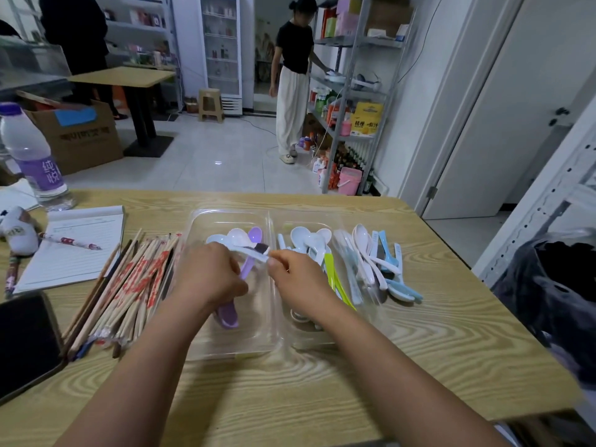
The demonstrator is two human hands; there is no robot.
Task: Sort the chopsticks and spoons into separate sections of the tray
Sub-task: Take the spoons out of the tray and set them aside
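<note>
A clear plastic tray (272, 345) with two sections lies in the middle of the wooden table. Its left section holds white, pale blue and purple spoons (250, 245); the right section holds white spoons and green ones (333, 279). My left hand (206, 279) and my right hand (298, 280) hover over the tray and together pinch a white spoon with a dark end (254, 251) above the divider. A pile of wrapped and bare chopsticks (129, 285) lies on the table left of the tray. More white and blue spoons (383, 262) lie right of the tray.
A notepad (77, 246) with a pen, a phone (25, 343) and a water bottle (29, 153) sit on the table's left side. A dark bag (554, 295) is at the right edge. A person (292, 79) stands by metal shelves across the room.
</note>
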